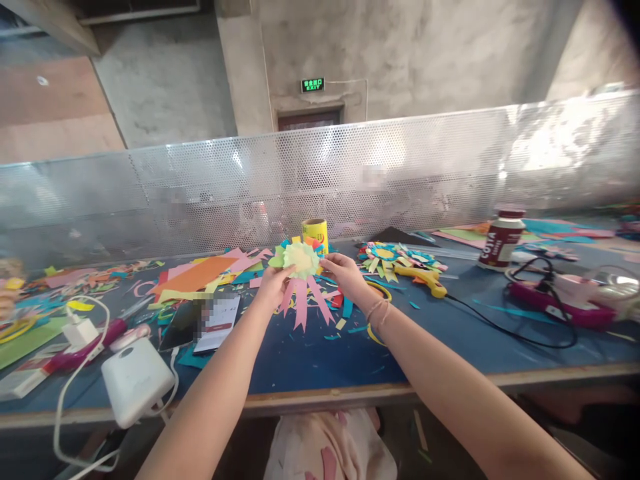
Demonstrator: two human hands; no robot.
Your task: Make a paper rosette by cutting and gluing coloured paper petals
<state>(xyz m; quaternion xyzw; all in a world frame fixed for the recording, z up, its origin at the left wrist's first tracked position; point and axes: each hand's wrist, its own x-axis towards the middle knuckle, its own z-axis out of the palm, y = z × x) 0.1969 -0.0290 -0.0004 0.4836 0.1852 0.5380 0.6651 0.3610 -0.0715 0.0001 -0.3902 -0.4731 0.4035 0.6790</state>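
In front of me is a paper flower rosette (300,259) with a pale green and yellow centre, coloured petals and long pink paper strips (301,307) hanging below it. My left hand (276,285) pinches its left side, thumb over the front. My right hand (346,275) is closed at its right edge, fingertips together on a petal; the exact contact is too small to see. Just behind the rosette stands a yellow cardboard tube (315,230). To the right of my right hand lie finished-looking rosettes (385,255) and a yellow hot glue gun (423,277).
Coloured paper sheets (193,277) and scraps cover the back and left. A phone (217,323), a white charger (135,380) with cables and a purple power strip (87,347) sit left. At right are a brown bottle (503,239), another purple strip (560,303) and the glue gun's cord.
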